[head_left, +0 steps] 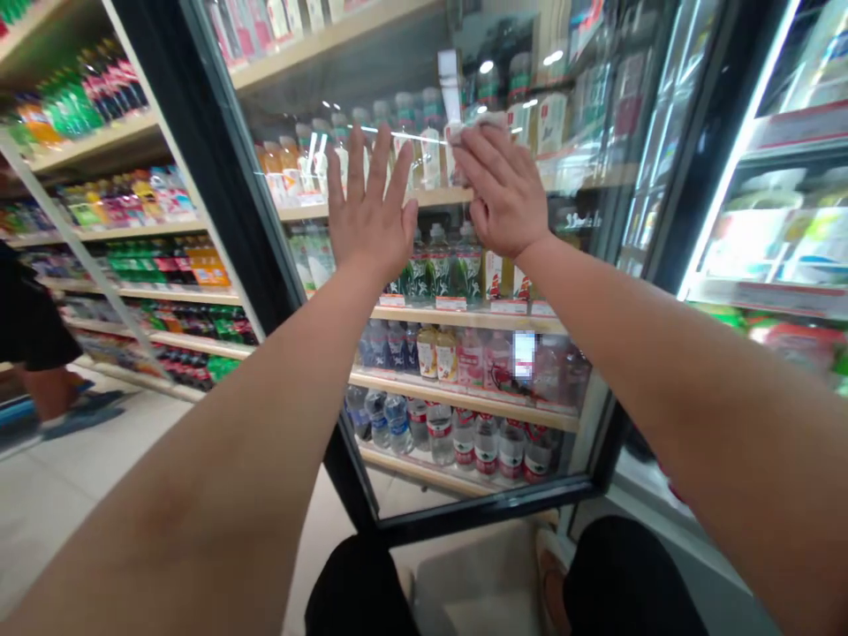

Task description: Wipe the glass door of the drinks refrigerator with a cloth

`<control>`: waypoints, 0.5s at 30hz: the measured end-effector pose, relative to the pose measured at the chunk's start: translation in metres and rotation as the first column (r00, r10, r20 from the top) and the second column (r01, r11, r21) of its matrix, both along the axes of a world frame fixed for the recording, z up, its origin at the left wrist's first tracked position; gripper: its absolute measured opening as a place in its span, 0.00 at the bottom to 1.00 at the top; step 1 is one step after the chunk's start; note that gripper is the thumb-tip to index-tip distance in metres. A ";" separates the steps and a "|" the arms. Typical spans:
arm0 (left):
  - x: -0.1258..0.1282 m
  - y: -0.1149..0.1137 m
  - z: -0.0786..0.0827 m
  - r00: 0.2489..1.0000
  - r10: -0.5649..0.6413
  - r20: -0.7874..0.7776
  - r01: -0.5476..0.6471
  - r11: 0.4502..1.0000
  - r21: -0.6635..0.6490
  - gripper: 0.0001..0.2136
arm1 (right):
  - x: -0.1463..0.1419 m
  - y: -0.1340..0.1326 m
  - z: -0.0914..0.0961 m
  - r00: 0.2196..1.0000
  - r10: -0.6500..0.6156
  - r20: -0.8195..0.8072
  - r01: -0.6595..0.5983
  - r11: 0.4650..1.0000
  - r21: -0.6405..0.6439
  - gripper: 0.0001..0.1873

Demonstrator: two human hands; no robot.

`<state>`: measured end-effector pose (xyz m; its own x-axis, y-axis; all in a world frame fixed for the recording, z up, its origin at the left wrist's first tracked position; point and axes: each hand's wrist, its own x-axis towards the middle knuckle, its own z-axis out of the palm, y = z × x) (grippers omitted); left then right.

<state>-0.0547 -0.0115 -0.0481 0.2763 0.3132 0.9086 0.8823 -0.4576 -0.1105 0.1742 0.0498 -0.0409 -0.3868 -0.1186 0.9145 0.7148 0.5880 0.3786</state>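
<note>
My left hand (372, 212) lies flat against the pane of a black-framed glass door (487, 514), fingers spread, with nothing in it. To its right, at about the same height, my right hand (509, 190) presses a white cloth (494, 118) to the glass. Only the edge of the cloth shows past my fingertips; the rest is hidden under the hand. Through the pane appear shelves of bottles, among them green-labelled bottles (439, 269) below my hands.
The door stands ajar, its lower edge above my knees. At right, lit cooler shelves (795, 300) hold blurred containers. Shelves of soft drinks (159, 261) line the left side. A person's leg (49, 393) shows at the far left on the tiled floor (79, 477).
</note>
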 end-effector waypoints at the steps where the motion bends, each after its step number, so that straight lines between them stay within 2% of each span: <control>1: -0.001 -0.001 -0.003 1.000 0.012 -0.010 -0.011 1.000 0.005 0.37 | 0.000 0.002 -0.002 0.987 0.022 -0.157 -0.023 1.000 -0.005 0.33; 3: -0.001 -0.003 -0.008 0.999 0.036 -0.027 -0.036 0.999 0.016 0.37 | 0.000 0.002 -0.006 0.939 0.020 -0.343 -0.029 0.999 -0.021 0.33; 4: -0.002 -0.004 -0.011 0.999 0.036 -0.025 -0.035 0.999 0.020 0.36 | 0.001 0.000 -0.009 0.944 -0.005 -0.330 -0.008 0.999 -0.039 0.34; 6: -0.001 -0.006 -0.015 1.000 0.011 0.003 -0.011 1.000 0.023 0.35 | 0.002 -0.008 -0.017 0.992 -0.077 -0.100 0.069 0.994 -0.087 0.34; 8: -0.001 -0.006 -0.018 1.000 -0.003 0.025 0.002 1.000 0.023 0.34 | 0.002 -0.015 -0.025 0.981 -0.109 0.162 0.127 0.986 -0.104 0.34; 9: -0.001 -0.006 -0.018 1.000 -0.002 0.028 0.002 1.000 0.020 0.34 | 0.002 -0.017 -0.029 0.972 -0.114 0.205 0.137 0.986 -0.098 0.34; 10: -0.001 -0.006 -0.019 1.000 -0.003 0.030 0.003 1.000 0.015 0.34 | 0.001 -0.018 -0.032 0.976 -0.124 0.177 0.141 0.986 -0.089 0.33; 13: -0.001 -0.004 -0.019 0.998 -0.025 0.056 0.025 1.000 0.006 0.34 | -0.002 -0.013 -0.036 0.979 -0.153 -0.135 0.143 0.986 -0.083 0.32; 15: -0.001 -0.003 -0.020 0.998 -0.023 0.059 0.022 1.000 0.015 0.33 | -0.002 -0.010 -0.039 0.966 -0.156 -0.206 0.138 0.985 -0.099 0.33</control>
